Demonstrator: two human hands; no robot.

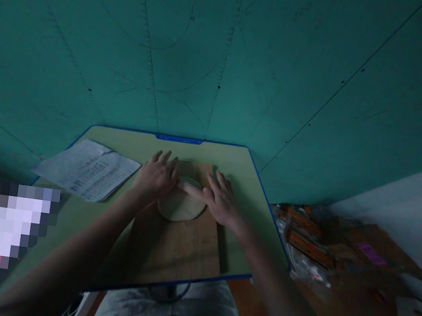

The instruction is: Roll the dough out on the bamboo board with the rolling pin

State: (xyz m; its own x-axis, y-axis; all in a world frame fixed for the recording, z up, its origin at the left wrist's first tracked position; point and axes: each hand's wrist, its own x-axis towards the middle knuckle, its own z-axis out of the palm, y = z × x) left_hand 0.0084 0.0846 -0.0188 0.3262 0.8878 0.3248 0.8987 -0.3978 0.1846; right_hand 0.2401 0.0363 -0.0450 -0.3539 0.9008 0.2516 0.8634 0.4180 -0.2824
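A pale wooden rolling pin (pixel 192 191) lies across a flat round of dough (pixel 181 207), near its far side. My left hand (pixel 158 174) holds the pin's left end under the palm, its fingers pointing forward. At the other end, my right hand (pixel 221 199) holds the pin the same way, fingers somewhat spread. Both ends of the pin are hidden by my hands. Beneath the dough is a wooden cutting board (pixel 179 249), which reaches to the near edge of the table.
The light table (pixel 230 155) has a blue rim and stands against a green wall (pixel 283 84). A printed paper sheet (pixel 92 171) lies at the left. Plastic-wrapped orange items (pixel 301 237) and flattened cardboard (pixel 363 245) lie on the floor at right. A patch at lower left is pixelated.
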